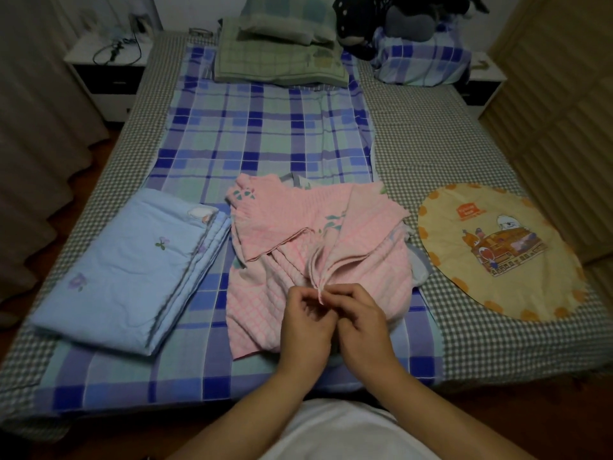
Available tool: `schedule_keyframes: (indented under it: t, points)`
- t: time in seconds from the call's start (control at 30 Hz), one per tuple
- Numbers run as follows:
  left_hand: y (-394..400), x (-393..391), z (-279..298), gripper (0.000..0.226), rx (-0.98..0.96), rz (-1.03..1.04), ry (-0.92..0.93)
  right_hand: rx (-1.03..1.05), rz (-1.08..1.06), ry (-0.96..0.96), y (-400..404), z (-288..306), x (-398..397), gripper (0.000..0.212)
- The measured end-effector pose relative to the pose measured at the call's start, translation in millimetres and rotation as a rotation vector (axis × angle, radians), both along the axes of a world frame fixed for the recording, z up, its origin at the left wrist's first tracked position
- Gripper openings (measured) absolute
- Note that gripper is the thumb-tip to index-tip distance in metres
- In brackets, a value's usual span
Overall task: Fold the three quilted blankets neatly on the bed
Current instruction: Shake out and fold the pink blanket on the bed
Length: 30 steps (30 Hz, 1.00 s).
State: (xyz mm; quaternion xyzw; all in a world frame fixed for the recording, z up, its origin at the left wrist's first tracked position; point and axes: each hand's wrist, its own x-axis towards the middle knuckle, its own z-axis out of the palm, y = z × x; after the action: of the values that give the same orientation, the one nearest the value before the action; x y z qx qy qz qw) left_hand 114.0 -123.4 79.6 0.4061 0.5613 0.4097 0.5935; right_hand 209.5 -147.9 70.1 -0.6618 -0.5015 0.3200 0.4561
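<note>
Meanwhile, both hands' grip (321, 298) on quilted pink blanket (295, 240) (rumpled, grid-stitched).

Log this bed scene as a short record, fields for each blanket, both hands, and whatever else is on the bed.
blue blanket: folded, on the person's left
pink blanket: rumpled, centre, unfolded
left hand: pinching pink blanket's edge
right hand: pinching same gathered edge
round yellow cushion: flat, on the right
green pillow: at the bed's head
</note>
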Motion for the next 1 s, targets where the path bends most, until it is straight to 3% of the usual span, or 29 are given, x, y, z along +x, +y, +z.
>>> schedule_keyframes:
  t: [0.23, 0.4, 0.53, 0.63, 0.77, 0.87, 1.0]
  points:
    - [15, 13, -8, 0.033, 0.089, -0.026, 0.285, -0.046, -0.085, 0.158, 13, 3, 3, 0.04]
    - [28, 7, -16, 0.024, 0.088, -0.09, 0.241, -0.187, -0.1, 0.441, 28, -10, 17, 0.043]
    - [32, -3, -18, 0.022, 0.027, -0.064, 0.294, -0.194, -0.082, 0.459, 31, -14, 11, 0.036]
    - [34, -9, -22, 0.02, -0.056, -0.187, 0.533, -0.25, -0.114, 0.252, 19, -30, 12, 0.04]
    - [44, -19, -20, 0.017, 0.202, -0.431, 0.868, -0.411, -0.091, 0.029, 7, -51, 39, 0.046]
    - [68, -13, 5, 0.019, 0.388, -0.466, 0.807, -0.488, -0.089, -0.145, 4, -56, 56, 0.06]
    - [115, 3, 68, 0.032, 0.571, -0.47, 0.659, -0.368, -0.115, -0.271, 21, -39, 57, 0.087]
